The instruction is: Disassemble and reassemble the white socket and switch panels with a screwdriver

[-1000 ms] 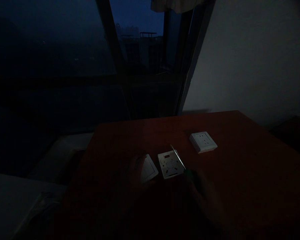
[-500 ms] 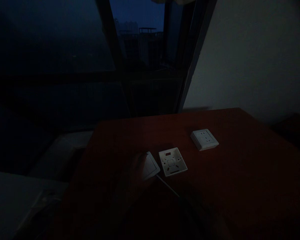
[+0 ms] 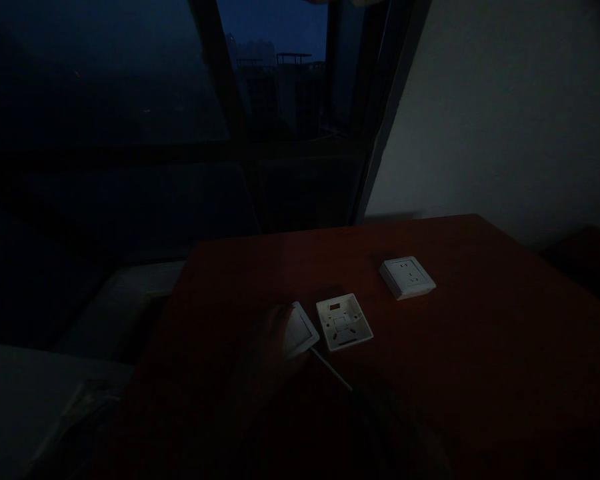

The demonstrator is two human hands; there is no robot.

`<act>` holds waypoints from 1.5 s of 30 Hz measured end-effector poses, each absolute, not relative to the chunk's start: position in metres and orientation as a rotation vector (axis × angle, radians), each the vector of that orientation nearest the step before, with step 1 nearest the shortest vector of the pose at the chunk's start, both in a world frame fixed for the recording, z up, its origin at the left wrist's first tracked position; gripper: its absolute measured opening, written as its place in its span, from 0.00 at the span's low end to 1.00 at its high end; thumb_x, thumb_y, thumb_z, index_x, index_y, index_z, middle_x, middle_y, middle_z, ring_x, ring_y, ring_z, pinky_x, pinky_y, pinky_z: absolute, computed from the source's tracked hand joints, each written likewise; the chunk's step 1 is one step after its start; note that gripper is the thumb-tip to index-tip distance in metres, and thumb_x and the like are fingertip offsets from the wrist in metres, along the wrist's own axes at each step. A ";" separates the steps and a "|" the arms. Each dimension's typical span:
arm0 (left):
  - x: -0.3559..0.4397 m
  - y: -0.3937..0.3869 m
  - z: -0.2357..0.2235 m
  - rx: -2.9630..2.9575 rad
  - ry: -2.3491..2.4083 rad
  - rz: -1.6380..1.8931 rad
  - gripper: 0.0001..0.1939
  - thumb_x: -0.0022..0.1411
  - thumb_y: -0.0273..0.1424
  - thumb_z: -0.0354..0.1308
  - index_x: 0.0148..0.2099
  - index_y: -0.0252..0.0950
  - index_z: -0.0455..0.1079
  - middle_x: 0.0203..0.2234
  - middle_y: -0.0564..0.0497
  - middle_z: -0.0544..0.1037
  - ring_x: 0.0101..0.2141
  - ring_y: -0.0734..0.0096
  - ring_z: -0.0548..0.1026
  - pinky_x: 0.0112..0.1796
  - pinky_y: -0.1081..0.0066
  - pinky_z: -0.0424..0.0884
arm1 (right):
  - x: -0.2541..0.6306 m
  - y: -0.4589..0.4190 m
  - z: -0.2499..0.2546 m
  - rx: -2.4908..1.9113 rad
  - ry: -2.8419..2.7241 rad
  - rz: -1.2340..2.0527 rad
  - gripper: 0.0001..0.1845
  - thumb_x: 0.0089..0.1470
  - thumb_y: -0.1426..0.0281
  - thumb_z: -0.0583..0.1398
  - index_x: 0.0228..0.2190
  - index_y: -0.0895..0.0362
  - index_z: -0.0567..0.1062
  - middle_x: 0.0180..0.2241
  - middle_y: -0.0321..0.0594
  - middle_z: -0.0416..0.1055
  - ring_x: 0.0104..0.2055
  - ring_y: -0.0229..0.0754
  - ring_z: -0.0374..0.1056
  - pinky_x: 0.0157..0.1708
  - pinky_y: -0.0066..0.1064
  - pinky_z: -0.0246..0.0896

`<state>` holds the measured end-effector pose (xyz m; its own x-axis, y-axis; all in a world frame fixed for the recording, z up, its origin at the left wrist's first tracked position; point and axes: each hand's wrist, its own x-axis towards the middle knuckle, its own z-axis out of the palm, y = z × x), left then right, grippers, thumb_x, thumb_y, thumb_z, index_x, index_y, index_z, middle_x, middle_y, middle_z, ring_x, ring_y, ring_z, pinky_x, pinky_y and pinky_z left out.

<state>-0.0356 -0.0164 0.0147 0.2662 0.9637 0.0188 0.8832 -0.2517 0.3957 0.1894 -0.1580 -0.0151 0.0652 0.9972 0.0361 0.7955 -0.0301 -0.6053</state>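
Gripped in my left hand [image 3: 267, 343] is a white square wall plate [image 3: 299, 331], held by its left side with its face tilted up. A thin metal screwdriver [image 3: 333, 369] reaches from the lower right to the plate's lower right corner, its tip at the edge. My right hand [image 3: 390, 413] is closed around the dark handle end and is barely visible in the gloom. Just right of the plate, a white open mounting box [image 3: 345, 323] lies with its hollow side up, showing slots and screw holes.
A white socket outlet [image 3: 408, 277] sits on its box farther back to the right on the reddish-brown table [image 3: 480, 300]. Behind the table stand a dark window [image 3: 300, 150] and a pale wall [image 3: 505, 120]. The room is very dim.
Everything in view has shifted very slightly up and left together. Both hands, the plate and the screwdriver keep nearly the same positions relative to each other.
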 end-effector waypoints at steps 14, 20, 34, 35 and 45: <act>-0.036 -0.016 0.019 2.186 1.663 0.432 0.37 0.53 0.39 0.62 0.64 0.45 0.55 0.60 0.46 0.60 0.57 0.50 0.63 0.55 0.56 0.62 | 0.191 -0.148 -0.004 -1.779 -1.522 0.960 0.25 0.54 0.49 0.55 0.48 0.47 0.76 0.48 0.43 0.75 0.50 0.52 0.71 0.49 0.40 0.67; -0.035 -0.015 0.018 2.144 1.485 0.457 0.39 0.52 0.39 0.64 0.64 0.45 0.54 0.60 0.47 0.60 0.57 0.53 0.63 0.55 0.57 0.63 | 0.193 -0.146 -0.004 -1.778 -1.363 1.112 0.27 0.57 0.48 0.50 0.45 0.50 0.77 0.47 0.45 0.75 0.49 0.49 0.71 0.46 0.38 0.68; -0.058 0.047 0.048 2.315 1.615 0.486 0.34 0.56 0.41 0.61 0.63 0.41 0.56 0.59 0.44 0.63 0.58 0.51 0.61 0.56 0.55 0.60 | 0.191 -0.147 0.002 -1.791 -1.377 1.042 0.25 0.57 0.50 0.52 0.45 0.50 0.77 0.49 0.44 0.74 0.50 0.48 0.70 0.49 0.37 0.66; -0.057 0.054 0.047 2.328 1.606 0.448 0.34 0.56 0.41 0.61 0.62 0.40 0.57 0.58 0.44 0.63 0.58 0.51 0.62 0.56 0.55 0.60 | 0.191 -0.146 0.002 -1.780 -1.381 1.048 0.25 0.57 0.50 0.52 0.44 0.50 0.78 0.48 0.44 0.75 0.49 0.48 0.70 0.48 0.37 0.66; -0.052 0.088 0.032 2.480 1.313 0.236 0.33 0.54 0.31 0.60 0.63 0.39 0.57 0.61 0.44 0.59 0.61 0.57 0.57 0.59 0.57 0.55 | 0.188 -0.145 0.001 -1.774 -1.352 1.085 0.25 0.56 0.49 0.53 0.43 0.51 0.78 0.44 0.43 0.77 0.46 0.48 0.73 0.45 0.36 0.68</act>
